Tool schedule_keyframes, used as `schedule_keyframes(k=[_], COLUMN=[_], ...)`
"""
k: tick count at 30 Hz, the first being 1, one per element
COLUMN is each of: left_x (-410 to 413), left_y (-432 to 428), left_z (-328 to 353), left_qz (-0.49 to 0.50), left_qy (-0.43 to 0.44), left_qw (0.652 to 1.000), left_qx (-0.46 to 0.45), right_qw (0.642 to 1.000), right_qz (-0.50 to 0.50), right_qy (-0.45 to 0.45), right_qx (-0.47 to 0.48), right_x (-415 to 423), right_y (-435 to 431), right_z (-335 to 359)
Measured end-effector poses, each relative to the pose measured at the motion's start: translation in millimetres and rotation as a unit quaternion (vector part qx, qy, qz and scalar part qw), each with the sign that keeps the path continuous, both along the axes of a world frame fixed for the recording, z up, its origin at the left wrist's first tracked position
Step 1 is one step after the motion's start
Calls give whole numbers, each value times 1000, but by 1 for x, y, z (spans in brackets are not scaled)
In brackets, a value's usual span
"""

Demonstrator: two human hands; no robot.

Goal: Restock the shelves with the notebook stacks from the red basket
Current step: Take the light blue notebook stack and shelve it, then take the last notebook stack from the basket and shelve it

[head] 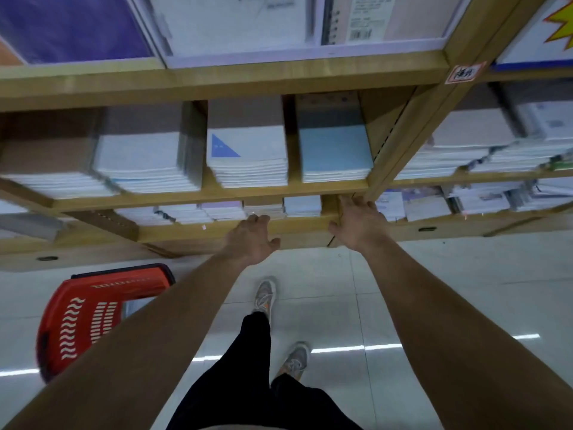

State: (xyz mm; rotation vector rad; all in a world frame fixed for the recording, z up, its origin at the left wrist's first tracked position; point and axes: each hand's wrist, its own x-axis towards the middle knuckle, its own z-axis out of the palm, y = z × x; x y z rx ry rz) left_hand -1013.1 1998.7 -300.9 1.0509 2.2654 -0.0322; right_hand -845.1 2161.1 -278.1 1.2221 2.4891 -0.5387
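Note:
Both my arms reach out toward the lowest wooden shelf [304, 220]. My left hand [252, 238] hovers at its front edge with loosely curled fingers and holds nothing. My right hand [359, 226] is spread open just right of it, near the shelf's upright post [390, 156], also empty. Small notebook stacks [302, 205] lie on the low shelf behind my hands. The red basket [90, 311] stands on the floor at lower left, partly hidden by my left forearm; a pale notebook shows inside it.
The middle shelf holds a light blue notebook stack [335, 153], a white stack with a blue triangle [248, 150] and further white stacks to the left. More stacks fill the right bay [483, 150]. My legs and grey shoes [265, 297] stand on glossy white tiles.

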Motion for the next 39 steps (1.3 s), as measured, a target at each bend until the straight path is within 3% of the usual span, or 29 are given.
schedule_keyframes(k=[7, 12, 25, 31, 39], left_x=[-19, -47, -156, -177, -219], left_y=[-106, -193, -517, -620, -638], left_z=[27, 33, 6, -35, -156], left_qz=[31, 112, 302, 366, 425], left_qy=[10, -24, -46, -70, -103], left_qw=[999, 993, 952, 927, 899], left_qx=[-15, -3, 1, -25, -37], right_qw=[994, 981, 933, 894, 808], right_qz=[99, 188, 347, 432, 563], right_qy=[-38, -44, -84, -105, -167], right_qx=[4, 23, -40, -54, -47], right_x=[-40, -94, -283, -355, -443], right_y=[-74, -149, -425, -520, -561], right_z=[24, 34, 12, -26, -165])
